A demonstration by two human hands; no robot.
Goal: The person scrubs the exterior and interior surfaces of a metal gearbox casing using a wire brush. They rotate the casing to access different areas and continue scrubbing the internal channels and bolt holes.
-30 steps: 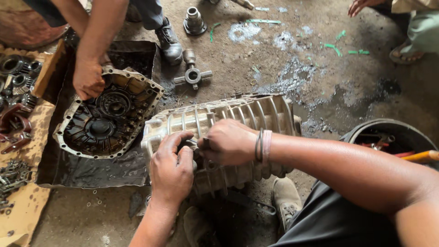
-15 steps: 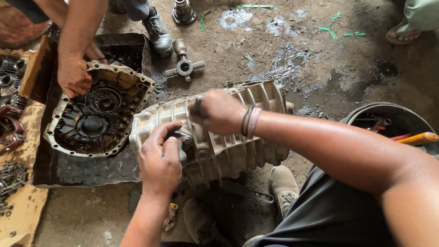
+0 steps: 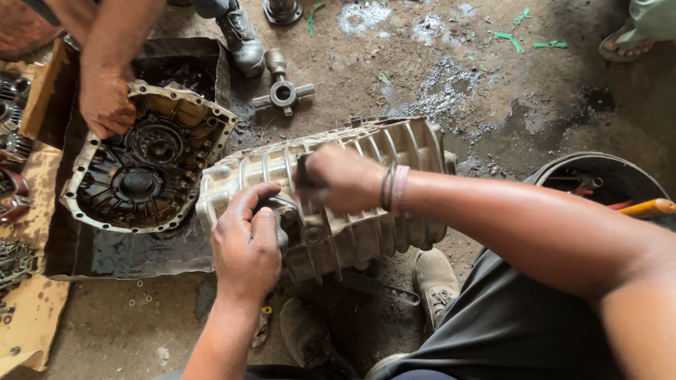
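A ribbed aluminium gearbox housing [image 3: 384, 151] lies on its side on the oily concrete floor in front of me. My left hand [image 3: 246, 243] presses on its near left end, fingers curled around a fitting there. My right hand [image 3: 338, 179], with bands on the wrist, is closed around a dark tool handle held against the top of the housing. To the left sits an open bell-shaped casing half [image 3: 141, 169] with gears inside, resting on a black sheet; another person's hand [image 3: 105, 102] grips its far rim.
A universal joint cross [image 3: 283, 91] lies on the floor behind the housing. A black tub [image 3: 612, 179] with tools, one orange-handled, stands at the right. Gears and small parts lie on cardboard [image 3: 28, 317] at the left. Other people's shoes are at the top.
My right hand has lifted from the housing's near end onto its top while gripping the dark tool. My left hand stays at the near end. The view has shifted slightly.
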